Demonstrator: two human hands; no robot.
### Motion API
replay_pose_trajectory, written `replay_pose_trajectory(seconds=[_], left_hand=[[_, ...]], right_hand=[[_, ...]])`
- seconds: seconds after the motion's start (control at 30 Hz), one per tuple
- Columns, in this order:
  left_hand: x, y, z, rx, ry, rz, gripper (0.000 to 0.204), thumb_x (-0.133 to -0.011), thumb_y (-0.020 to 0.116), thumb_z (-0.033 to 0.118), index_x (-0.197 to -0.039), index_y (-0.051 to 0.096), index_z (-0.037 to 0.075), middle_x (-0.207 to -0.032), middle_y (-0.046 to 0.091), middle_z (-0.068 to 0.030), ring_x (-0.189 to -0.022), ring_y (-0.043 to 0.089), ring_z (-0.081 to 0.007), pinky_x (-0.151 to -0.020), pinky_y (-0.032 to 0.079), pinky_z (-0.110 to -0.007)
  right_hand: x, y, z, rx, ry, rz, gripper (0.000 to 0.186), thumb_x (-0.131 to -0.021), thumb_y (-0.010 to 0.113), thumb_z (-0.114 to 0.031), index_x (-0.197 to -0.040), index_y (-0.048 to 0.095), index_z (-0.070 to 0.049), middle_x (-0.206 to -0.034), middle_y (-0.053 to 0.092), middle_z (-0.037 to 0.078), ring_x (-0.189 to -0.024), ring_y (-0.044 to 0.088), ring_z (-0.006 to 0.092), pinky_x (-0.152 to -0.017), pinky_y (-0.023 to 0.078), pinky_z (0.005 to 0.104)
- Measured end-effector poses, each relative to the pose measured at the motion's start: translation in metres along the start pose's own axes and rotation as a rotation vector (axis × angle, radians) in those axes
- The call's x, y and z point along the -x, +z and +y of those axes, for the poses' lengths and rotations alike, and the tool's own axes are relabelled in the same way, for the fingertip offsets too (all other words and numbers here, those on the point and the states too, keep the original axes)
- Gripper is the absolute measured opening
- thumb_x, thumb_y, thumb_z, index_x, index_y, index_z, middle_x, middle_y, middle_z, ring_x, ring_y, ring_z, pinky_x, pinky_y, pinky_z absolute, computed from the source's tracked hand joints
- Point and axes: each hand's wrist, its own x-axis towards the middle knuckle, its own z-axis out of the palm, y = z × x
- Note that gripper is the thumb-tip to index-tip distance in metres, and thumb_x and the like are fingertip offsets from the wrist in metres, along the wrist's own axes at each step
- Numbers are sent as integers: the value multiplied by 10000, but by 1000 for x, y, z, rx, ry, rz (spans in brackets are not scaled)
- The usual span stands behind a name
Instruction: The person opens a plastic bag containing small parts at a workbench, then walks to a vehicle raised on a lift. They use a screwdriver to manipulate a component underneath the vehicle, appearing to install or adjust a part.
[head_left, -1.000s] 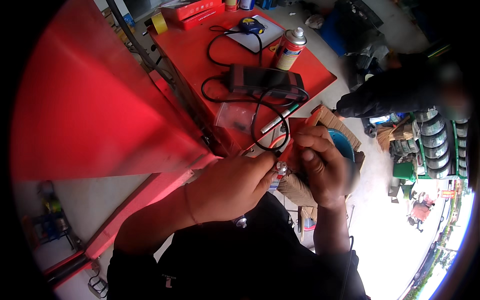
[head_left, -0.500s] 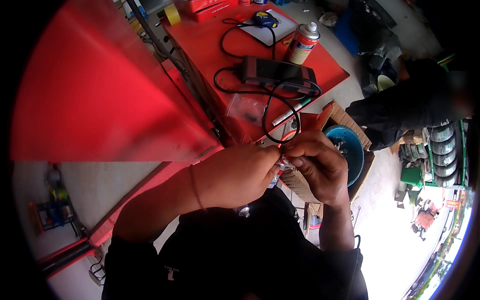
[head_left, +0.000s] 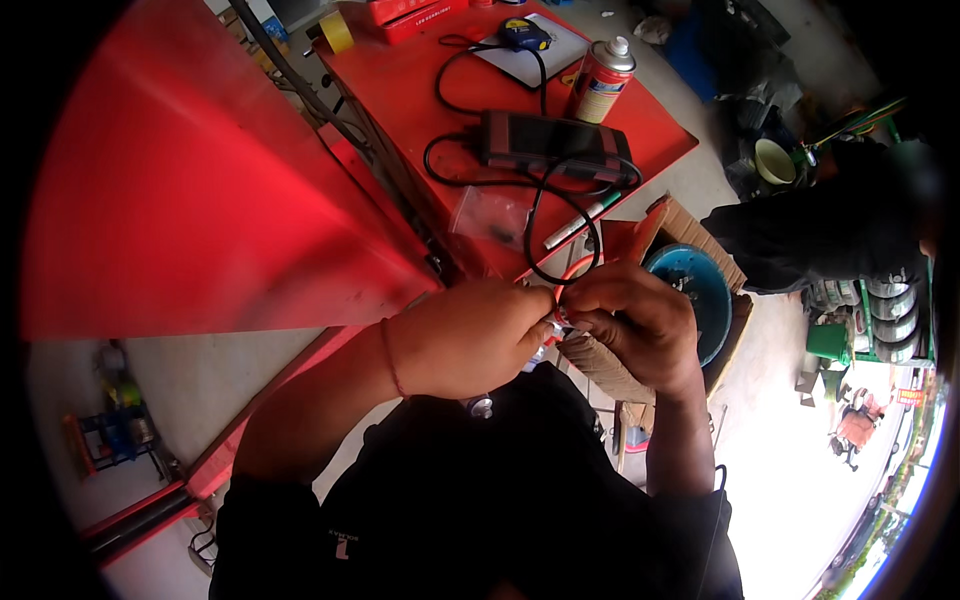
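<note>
Red and silvery-white, a small piece [head_left: 562, 319] sits between the person's fingertips, in front of the chest and just off the near corner of the table. The left hand [head_left: 468, 335] is curled closed, thumb and forefinger gripping the piece from one side; the right hand [head_left: 640, 322] pinches it from the other with thumb and bent forefinger. Much of it is hidden by the fingers, so its exact shape cannot be told. An orange tube [head_left: 578, 268] curves down to the fingers; whether it joins the piece is unclear.

For such fine handling, it would seem best to let the left hand stay firm as the anchor while the right makes small, even movements, with light pressure so nothing slips. Tilting the knuckles aside would open the view of the contact point, and the black cable [head_left: 597, 238] looping close above the fingers is best kept from snagging.

Beyond lie a marker [head_left: 580, 222], a clear plastic bag [head_left: 475, 212], a dark box-shaped device [head_left: 550, 145] and a spray can [head_left: 604, 85] on the red table [head_left: 655, 130]. To the right, a blue bucket [head_left: 724, 308] stands within a cardboard box [head_left: 672, 222]; a dark-clothed co-worker [head_left: 800, 230] is near it.
</note>
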Motion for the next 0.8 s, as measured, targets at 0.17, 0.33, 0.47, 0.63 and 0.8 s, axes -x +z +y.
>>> replay_pose_trajectory(seconds=[0.17, 0.33, 0.47, 0.63, 0.8], left_hand=[[-1, 24, -1, -368, -90, 36, 142, -945, 556, 147, -939, 578, 7, -774, 644, -178, -717, 642, -373, -629, 498, -462], [-8, 32, -6, -398, -95, 31, 163, -951, 553, 176, -950, 590, 17, -786, 652, -169, -725, 651, -360, -637, 507, -460], [-12, 37, -6, -387, -112, 22, 171, -958, 550, 182, -968, 593, 16, -808, 652, -179, -734, 647, -369, -649, 504, -463], [-22, 28, -6, -105, -82, -60, 167, -963, 545, 172, -967, 584, 10, -811, 641, -196, -740, 632, -395, -651, 492, -468], [-26, 36, -2, -247, -74, -25, 168, -949, 563, 166, -932, 577, 0, -803, 638, -199, -730, 631, -395, -655, 488, -472]], right_hand=[[4, 4, 15, 221, 9, -2, 218, -784, 801, -201, -776, 650, -44, -693, 581, 70, -614, 598, 259, -533, 453, 364], [20, 9, 29, 330, 93, -43, 313, -876, 707, -335, -754, 642, -55, -665, 557, 110, -607, 586, 318, -532, 447, 408], [24, 4, 29, 196, 184, 16, 239, -888, 702, -280, -831, 668, -50, -737, 604, 104, -660, 621, 304, -575, 480, 386], [27, -12, 22, 23, 46, -53, 202, -795, 758, -24, -986, 695, -8, -951, 656, 98, -849, 660, 256, -729, 530, 335], [31, -12, 30, 167, 47, -56, 146, -808, 738, -28, -932, 661, -18, -885, 618, 100, -771, 638, 277, -668, 522, 344]])
